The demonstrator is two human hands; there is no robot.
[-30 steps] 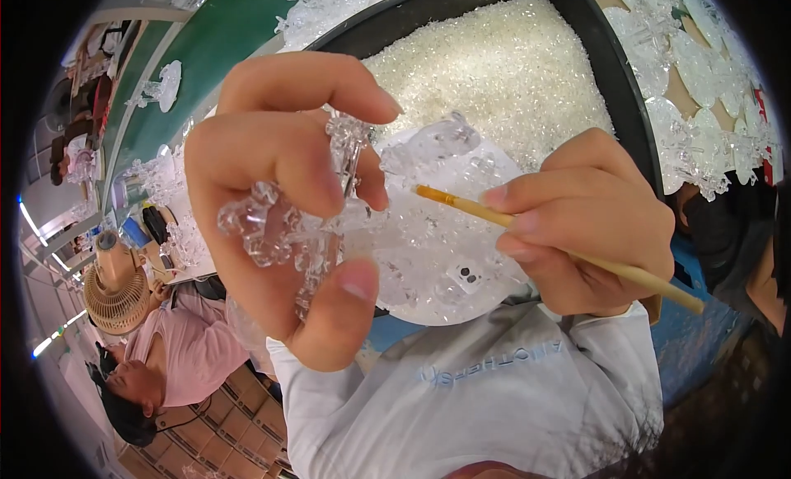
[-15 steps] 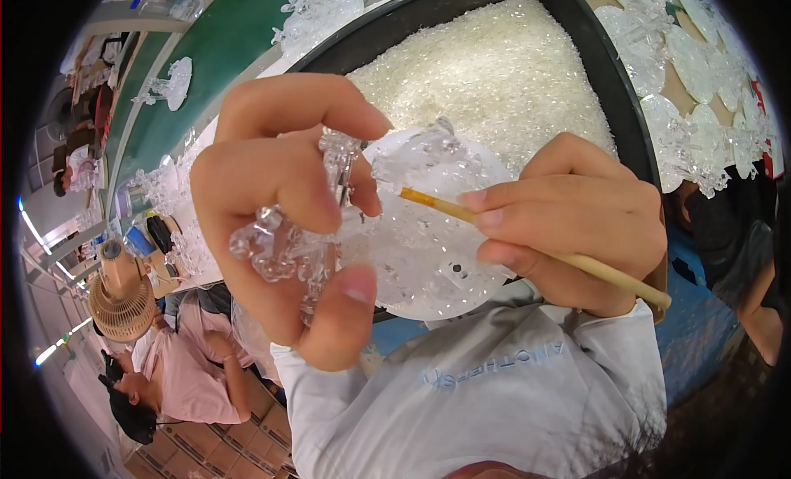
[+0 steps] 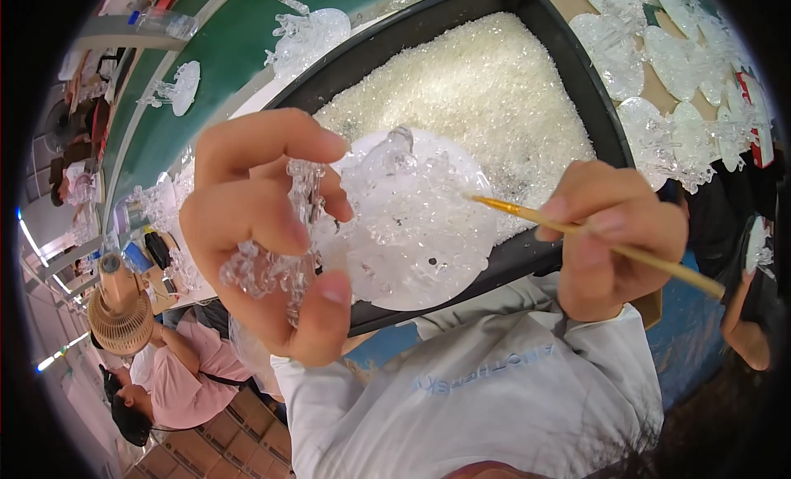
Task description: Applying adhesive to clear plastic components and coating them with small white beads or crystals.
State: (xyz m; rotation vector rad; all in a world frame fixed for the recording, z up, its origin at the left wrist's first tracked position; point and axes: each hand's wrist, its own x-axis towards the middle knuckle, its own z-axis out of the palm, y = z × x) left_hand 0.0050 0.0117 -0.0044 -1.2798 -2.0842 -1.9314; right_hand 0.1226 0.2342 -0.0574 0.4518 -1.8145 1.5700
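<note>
My left hand is closed around the clear moulded figures of a transparent plastic ornament, whose round, whitish base faces me. Clear raised shapes and glittering flakes cover the base, and a small dark hole shows near its lower edge. Between the fingertips of my right hand is a thin paintbrush with a pale wooden handle and a golden ferrule. Its tip is at the right side of the base; whether it touches cannot be made out. Both hands are above the near part of a black tray.
White glittering flakes are heaped in the tray. Several similar clear ornaments crowd the right side, and others lie on the green surface. To the left are a fan and a person in pink.
My right hand has drawn the brush rightward, from the middle of the base to its right side. The ornament in my left hand has shifted slightly left.
</note>
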